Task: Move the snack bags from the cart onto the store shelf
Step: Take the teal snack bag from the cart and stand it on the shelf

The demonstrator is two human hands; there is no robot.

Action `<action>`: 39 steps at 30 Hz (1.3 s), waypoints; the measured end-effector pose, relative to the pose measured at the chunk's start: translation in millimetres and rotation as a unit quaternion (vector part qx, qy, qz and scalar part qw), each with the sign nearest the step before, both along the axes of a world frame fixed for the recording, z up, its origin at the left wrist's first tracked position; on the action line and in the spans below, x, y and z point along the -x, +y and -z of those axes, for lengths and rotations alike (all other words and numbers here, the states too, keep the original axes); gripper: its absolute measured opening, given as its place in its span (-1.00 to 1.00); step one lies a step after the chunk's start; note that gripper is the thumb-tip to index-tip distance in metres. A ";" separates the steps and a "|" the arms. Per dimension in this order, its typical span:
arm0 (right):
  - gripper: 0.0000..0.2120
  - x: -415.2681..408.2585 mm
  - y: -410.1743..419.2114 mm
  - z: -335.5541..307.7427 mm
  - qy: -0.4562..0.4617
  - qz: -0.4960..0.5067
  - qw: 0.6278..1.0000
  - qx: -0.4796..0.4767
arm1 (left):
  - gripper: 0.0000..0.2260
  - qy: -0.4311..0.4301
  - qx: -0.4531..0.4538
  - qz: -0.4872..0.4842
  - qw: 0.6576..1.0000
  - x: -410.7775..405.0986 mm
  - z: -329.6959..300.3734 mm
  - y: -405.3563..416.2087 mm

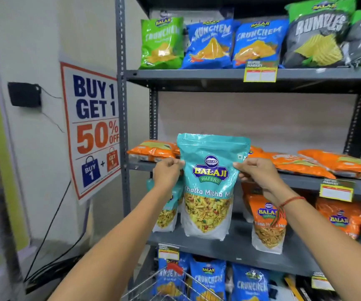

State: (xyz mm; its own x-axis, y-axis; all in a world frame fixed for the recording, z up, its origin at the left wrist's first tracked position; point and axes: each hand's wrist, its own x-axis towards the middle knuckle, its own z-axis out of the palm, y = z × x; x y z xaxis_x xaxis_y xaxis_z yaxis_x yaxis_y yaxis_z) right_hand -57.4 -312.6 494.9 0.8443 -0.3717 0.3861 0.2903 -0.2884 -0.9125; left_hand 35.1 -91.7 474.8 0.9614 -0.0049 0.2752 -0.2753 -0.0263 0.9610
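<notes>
I hold a teal Balaji Khatta Mitha snack bag (210, 183) upright in front of the grey store shelf (236, 246). My left hand (167, 172) pinches its left edge and my right hand (255, 169) pinches its right edge, both near the top. The bag's bottom hangs just above the lower shelf board. Behind it stands another teal bag (166, 213), partly hidden. The wire cart (170, 285) shows only its rim at the bottom of the view.
Orange Balaji bags (268, 222) stand to the right on the same shelf, and more orange bags (305, 164) lie flat on the board above. Blue and green Crunchem bags (210, 44) fill the top shelf. A promo sign (94, 127) hangs on the left wall.
</notes>
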 end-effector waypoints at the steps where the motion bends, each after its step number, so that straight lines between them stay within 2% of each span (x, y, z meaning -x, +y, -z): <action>1: -0.86 -0.4 -3.6 2.0 0.002 0.003 1.000 -0.002 | -0.78 -0.002 -0.001 0.007 1.000 0.5 0.5 -2.9; 9: -0.88 -33.6 -26.8 42.0 0.048 0.012 0.997 -0.050 | -0.83 0.045 -0.001 0.015 0.999 -23.7 37.2 -23.2; 20: -0.84 -132.2 -88.3 151.0 0.136 0.068 0.986 -0.062 | -0.72 0.129 -0.011 0.032 0.991 -120.0 156.5 -91.4; 24: -0.90 -167.7 -121.0 181.8 0.150 0.088 0.983 -0.063 | -0.78 0.161 -0.025 0.016 0.987 -157.1 188.1 -126.9; 31: -0.87 -216.0 -166.1 219.9 0.151 0.129 0.976 -0.085 | -0.81 0.139 -0.066 -0.013 0.988 -203.4 212.2 -171.9; 39: -0.93 -229.8 -176.4 254.3 0.154 0.087 0.973 -0.149 | -0.92 0.100 -0.103 0.015 0.990 -226.0 243.6 -184.0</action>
State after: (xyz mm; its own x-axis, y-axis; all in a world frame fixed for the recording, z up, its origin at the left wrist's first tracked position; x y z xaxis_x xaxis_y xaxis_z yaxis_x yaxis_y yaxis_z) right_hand 172.4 -489.0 240.6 0.8175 -0.5755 -0.0227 -0.0400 -0.0174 -0.9990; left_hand 261.1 -275.7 231.2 0.9950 -0.0713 0.0698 -0.0840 -0.2213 0.9716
